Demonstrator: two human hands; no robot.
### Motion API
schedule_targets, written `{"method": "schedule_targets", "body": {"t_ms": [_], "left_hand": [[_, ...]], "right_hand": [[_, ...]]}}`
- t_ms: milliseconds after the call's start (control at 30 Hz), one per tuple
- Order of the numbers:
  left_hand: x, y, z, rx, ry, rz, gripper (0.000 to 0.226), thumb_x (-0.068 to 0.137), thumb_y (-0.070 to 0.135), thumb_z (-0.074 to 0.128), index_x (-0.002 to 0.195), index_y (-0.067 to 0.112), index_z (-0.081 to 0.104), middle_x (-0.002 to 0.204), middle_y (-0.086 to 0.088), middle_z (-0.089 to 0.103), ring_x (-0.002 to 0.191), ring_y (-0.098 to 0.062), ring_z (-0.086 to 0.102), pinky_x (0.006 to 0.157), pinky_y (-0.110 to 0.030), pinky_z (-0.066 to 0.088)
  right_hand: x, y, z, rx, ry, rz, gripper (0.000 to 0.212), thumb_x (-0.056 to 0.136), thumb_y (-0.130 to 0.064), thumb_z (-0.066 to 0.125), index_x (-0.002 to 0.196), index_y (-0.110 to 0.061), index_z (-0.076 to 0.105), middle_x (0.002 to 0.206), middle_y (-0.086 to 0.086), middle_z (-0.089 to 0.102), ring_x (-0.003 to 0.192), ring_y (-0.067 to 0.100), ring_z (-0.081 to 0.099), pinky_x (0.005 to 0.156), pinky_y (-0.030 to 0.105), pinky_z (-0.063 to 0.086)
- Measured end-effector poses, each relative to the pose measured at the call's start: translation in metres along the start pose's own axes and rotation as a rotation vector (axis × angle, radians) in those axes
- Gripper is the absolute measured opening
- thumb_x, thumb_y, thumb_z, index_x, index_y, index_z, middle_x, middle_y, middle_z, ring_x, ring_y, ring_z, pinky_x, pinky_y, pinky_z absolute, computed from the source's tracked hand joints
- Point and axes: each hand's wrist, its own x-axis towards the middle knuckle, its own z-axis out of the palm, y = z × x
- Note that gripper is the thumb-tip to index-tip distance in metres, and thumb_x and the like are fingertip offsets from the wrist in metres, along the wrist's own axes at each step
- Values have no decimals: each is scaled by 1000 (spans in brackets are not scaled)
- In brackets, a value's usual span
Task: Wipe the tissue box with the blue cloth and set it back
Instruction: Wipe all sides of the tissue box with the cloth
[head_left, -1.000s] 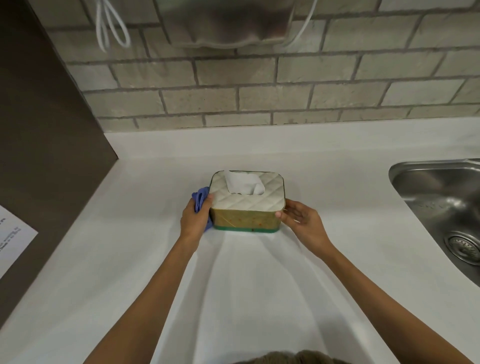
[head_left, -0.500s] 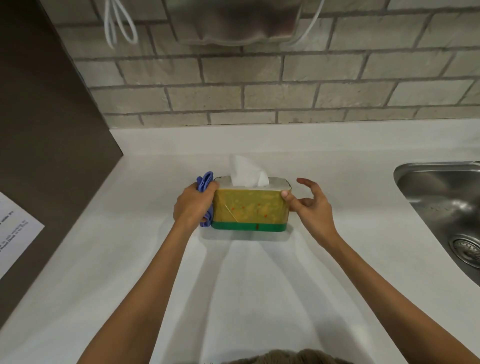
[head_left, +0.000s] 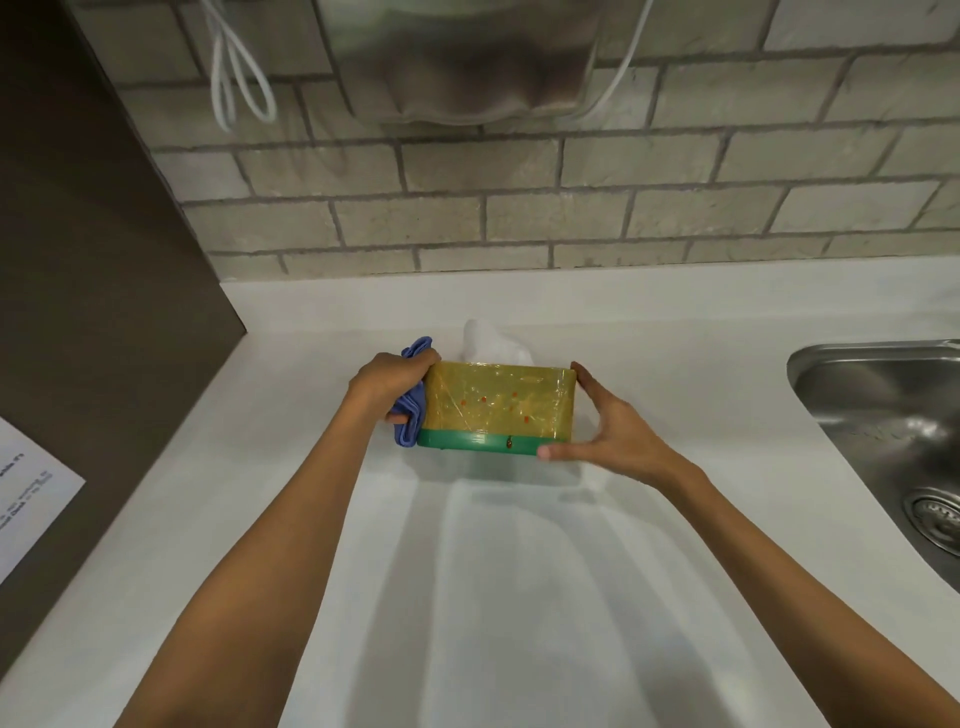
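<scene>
The tissue box (head_left: 498, 405), yellow with a green base band, is held off the white counter between both hands, its long yellow side facing me. A white tissue (head_left: 493, 343) sticks up behind its top edge. My left hand (head_left: 395, 384) presses the bunched blue cloth (head_left: 410, 421) against the box's left end. My right hand (head_left: 608, 426) clasps the right end, thumb under the green band, fingers behind. The quilted top is out of sight.
White counter (head_left: 493, 571) spreads all around. A steel sink (head_left: 893, 436) lies at the right. A brick wall (head_left: 519, 208) rises behind, with a steel dispenser (head_left: 457, 62) and white cable above. A dark panel (head_left: 93, 260) with a paper sheet stands at the left.
The box has been lifted from the counter and tipped away from me, so its yellow side now faces me instead of the quilted top. Both hands rose with it.
</scene>
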Motion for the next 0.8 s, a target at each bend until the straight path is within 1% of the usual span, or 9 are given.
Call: {"method": "schedule_targets", "body": {"t_ms": [67, 167, 300, 367, 467, 567, 633, 700, 800], "left_hand": [[2, 2, 1, -1, 2, -3, 37, 79, 47, 58, 68, 14, 50, 69, -6, 57, 60, -18, 56, 46, -25, 45], [3, 0, 3, -19, 26, 7, 42, 82, 52, 52, 66, 13, 49, 70, -7, 58, 62, -19, 57, 46, -26, 47], [-2, -13, 5, -58, 56, 70, 44, 91, 51, 40, 71, 13, 53, 90, -17, 64, 82, -32, 61, 75, -40, 55], [-11, -25, 8, -70, 160, 161, 47, 95, 47, 36, 81, 8, 57, 97, -19, 64, 88, -32, 59, 82, -40, 50], [-35, -42, 17, -131, 413, 469, 44, 96, 45, 35, 112, 12, 60, 90, -5, 63, 91, -30, 62, 73, -30, 43], [-54, -50, 32, 107, 418, 783, 53, 92, 44, 30, 137, 21, 46, 127, -6, 61, 115, -25, 54, 94, -37, 45], [-61, -56, 48, 426, 408, 805, 61, 89, 48, 23, 145, 25, 33, 152, -9, 37, 138, -30, 34, 111, -50, 26], [-64, -64, 59, 581, 362, 837, 63, 87, 49, 23, 145, 26, 28, 156, -9, 26, 145, -33, 20, 114, -56, 13], [-57, -69, 59, 644, 401, 871, 62, 86, 46, 30, 142, 20, 36, 153, -14, 32, 141, -39, 27, 112, -60, 19]], "right_hand": [[2, 4, 0, -54, -43, -53, 138, 41, -56, 84, 147, -31, 0, 156, -4, 22, 143, 12, 21, 113, 29, 22], [10, 7, 0, -185, -3, -152, 132, 47, -40, 89, 146, -36, 1, 152, 0, 26, 137, 15, 29, 104, 24, 27], [17, 8, 2, -222, 72, -214, 112, 54, -28, 86, 141, -28, 17, 141, 0, 37, 122, 13, 43, 92, 20, 35], [19, 7, 1, -179, 62, -225, 106, 54, -25, 86, 138, -24, 22, 136, -3, 41, 119, 11, 45, 91, 20, 37], [21, 4, -1, -115, 40, -231, 99, 54, -23, 86, 133, -23, 27, 125, -6, 49, 115, 14, 49, 92, 26, 43], [22, 1, -1, -94, 11, -214, 100, 53, -22, 87, 134, -22, 28, 125, -5, 51, 117, 14, 49, 96, 28, 43], [23, -1, 0, -93, -3, -196, 102, 52, -22, 88, 134, -21, 28, 125, -4, 51, 119, 15, 49, 99, 31, 43], [23, -2, 0, -91, -6, -183, 103, 51, -22, 88, 135, -20, 28, 125, -4, 52, 120, 15, 49, 101, 33, 43], [23, -1, 1, -85, -9, -167, 105, 51, -21, 88, 137, -19, 27, 127, -2, 52, 122, 16, 48, 104, 37, 42]]}}
